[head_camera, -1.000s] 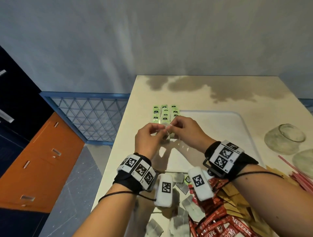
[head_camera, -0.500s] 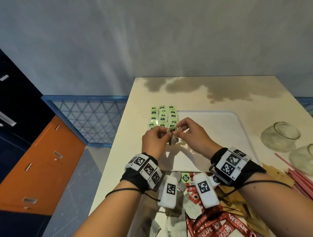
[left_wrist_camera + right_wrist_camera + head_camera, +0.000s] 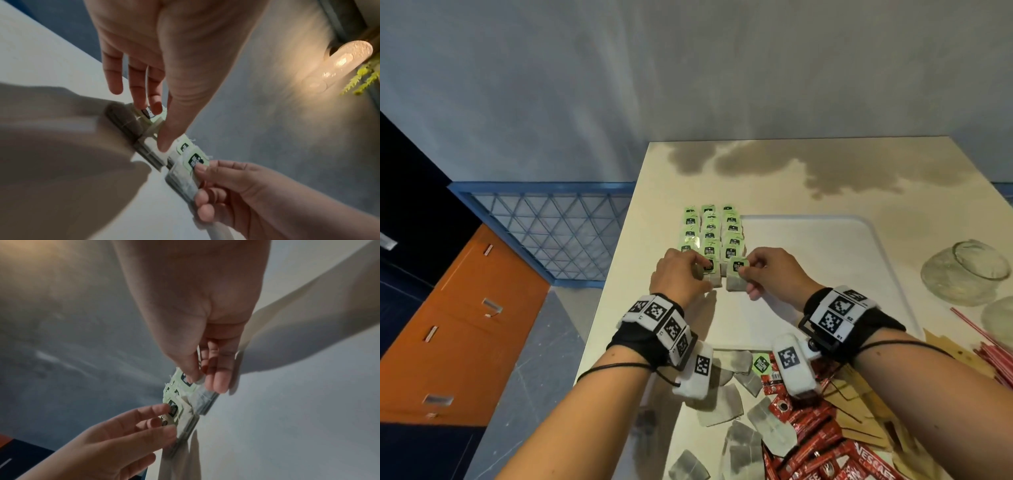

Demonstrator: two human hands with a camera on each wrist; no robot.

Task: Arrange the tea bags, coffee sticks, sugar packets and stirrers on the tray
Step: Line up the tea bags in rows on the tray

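Green-tagged tea bags [image 3: 709,230] lie in three columns on the left part of the white tray [image 3: 825,267]. My right hand [image 3: 748,271] pinches one tea bag [image 3: 736,278] between thumb and fingers at the near end of the right column; the right wrist view shows the same pinch on the tea bag [image 3: 190,382]. My left hand [image 3: 702,269] rests beside it, its straight fingers [image 3: 153,105] and thumb pressing on the tags of the nearest bags in the left and middle columns [image 3: 711,274]. The bags under the palms are hidden.
Loose tea bags [image 3: 722,404], red coffee sticks [image 3: 811,442] and brown sugar packets [image 3: 866,407] are heaped at the table's front. Red stirrers [image 3: 993,356] and two glass jars [image 3: 969,270] lie to the right. The table's left edge runs close to the tea bag columns.
Both hands held one tea bag together above the tray. They have since dropped and parted: the right hand brought the bag down to the right column, the left went onto the neighbouring bags.
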